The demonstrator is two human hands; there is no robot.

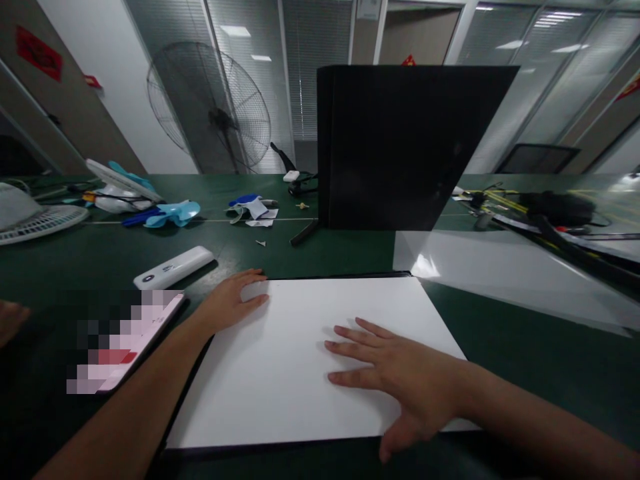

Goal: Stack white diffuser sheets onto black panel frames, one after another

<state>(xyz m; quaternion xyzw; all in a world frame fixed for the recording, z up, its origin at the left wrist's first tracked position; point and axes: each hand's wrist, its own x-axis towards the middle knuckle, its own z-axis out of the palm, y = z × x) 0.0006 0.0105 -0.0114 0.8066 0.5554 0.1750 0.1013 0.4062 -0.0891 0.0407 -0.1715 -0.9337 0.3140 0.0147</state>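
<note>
A large flat white sheet or board (280,373) with a thin dark border lies on the green table in front of me. At its far left corner rests my left hand (233,300), thumb and fingers apart around the corner and nothing held. My right hand (395,367) is over the right part of the white surface, its fingers spread, the thumb reaching past the near edge. Whether the right palm presses on the surface or hovers just above it, I cannot tell.
Left of the sheet lie a white oblong device (175,268) and a pink, partly blurred phone-like object (145,347). Behind stands a big black panel (410,147). Fan parts (175,213) and paper scraps (257,208) lie farther back. Another person's hand (13,321) shows at far left.
</note>
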